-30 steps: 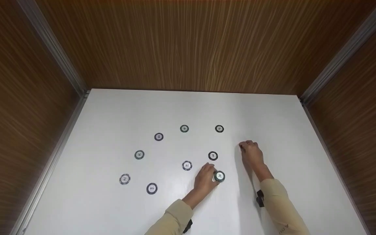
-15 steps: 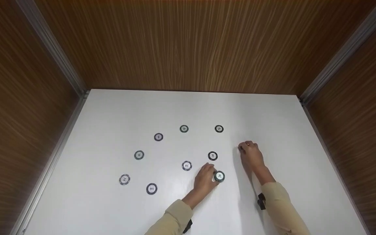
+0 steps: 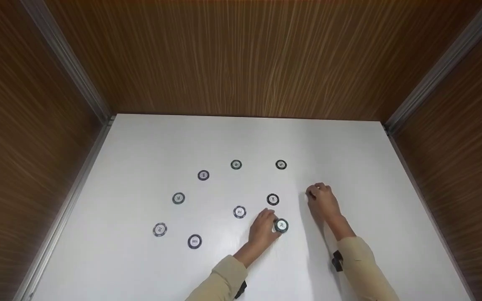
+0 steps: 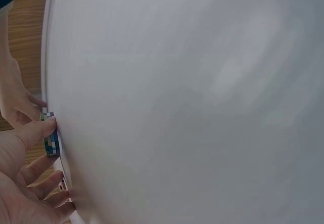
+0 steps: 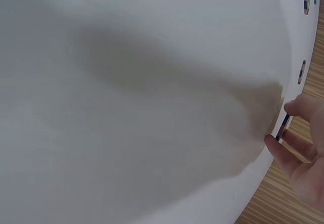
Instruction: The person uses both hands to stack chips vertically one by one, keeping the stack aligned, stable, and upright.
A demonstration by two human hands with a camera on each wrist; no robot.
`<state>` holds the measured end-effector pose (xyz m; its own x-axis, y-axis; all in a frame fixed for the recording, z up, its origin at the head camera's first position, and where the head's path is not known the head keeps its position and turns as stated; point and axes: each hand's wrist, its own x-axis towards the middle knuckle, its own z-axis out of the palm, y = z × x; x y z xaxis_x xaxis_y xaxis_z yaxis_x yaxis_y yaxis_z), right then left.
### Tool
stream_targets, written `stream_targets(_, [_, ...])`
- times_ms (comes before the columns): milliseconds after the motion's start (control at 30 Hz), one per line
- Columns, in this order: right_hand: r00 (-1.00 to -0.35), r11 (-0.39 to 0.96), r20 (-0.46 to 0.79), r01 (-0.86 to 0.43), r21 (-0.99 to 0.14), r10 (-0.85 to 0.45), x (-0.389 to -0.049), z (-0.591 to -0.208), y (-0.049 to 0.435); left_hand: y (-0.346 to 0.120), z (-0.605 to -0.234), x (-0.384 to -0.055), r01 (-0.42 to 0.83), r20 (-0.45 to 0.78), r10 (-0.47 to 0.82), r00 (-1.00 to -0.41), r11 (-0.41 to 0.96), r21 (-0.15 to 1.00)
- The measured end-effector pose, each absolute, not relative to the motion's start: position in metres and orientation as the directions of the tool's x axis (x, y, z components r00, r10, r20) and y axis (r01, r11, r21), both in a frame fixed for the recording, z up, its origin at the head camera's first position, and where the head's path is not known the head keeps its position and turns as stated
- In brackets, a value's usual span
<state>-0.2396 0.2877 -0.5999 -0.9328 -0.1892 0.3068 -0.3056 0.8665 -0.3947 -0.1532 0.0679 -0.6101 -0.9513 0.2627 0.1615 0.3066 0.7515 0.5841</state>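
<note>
In the head view, my left hand (image 3: 262, 230) pinches a short stack of green-edged poker chips (image 3: 281, 225) standing on the white tabletop. The left wrist view shows the thumb and a finger on the stack's (image 4: 51, 138) side, with several chips' edges visible. Right of it and farther back, my right hand (image 3: 324, 204) has its fingers bent. In the right wrist view that hand pinches one thin dark-edged poker chip (image 5: 283, 125) near the table surface; whether the chip touches the table I cannot tell. The fingers mostly hide this chip in the head view.
Several single chips lie flat and apart, among them a black chip (image 3: 273, 199), a grey-edged chip (image 3: 239, 212), a green chip (image 3: 236, 164) and a purple chip (image 3: 203, 175). A wood-grain panel (image 3: 241, 58) backs the white table (image 3: 149, 138); similar panels flank it.
My right hand has shifted slightly toward me, its fingers bending a little differently. The left hand, the stack and the lying chips have stayed in place.
</note>
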Motion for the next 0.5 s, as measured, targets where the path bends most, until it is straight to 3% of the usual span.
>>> stream_targets(233, [-0.952,0.882,0.237,-0.276,-0.383,-0.195,-0.234,-0.596,0.284,0.068,-0.612,-0.153,0.304,0.156,0.264,-0.952,0.754,0.581])
stream_targets(500, [-0.936,0.856,0.258,-0.329,-0.400,-0.239,-0.226,-0.595,0.281,0.068,-0.611,-0.153,0.301,0.157,0.259,-0.953,0.752,0.586])
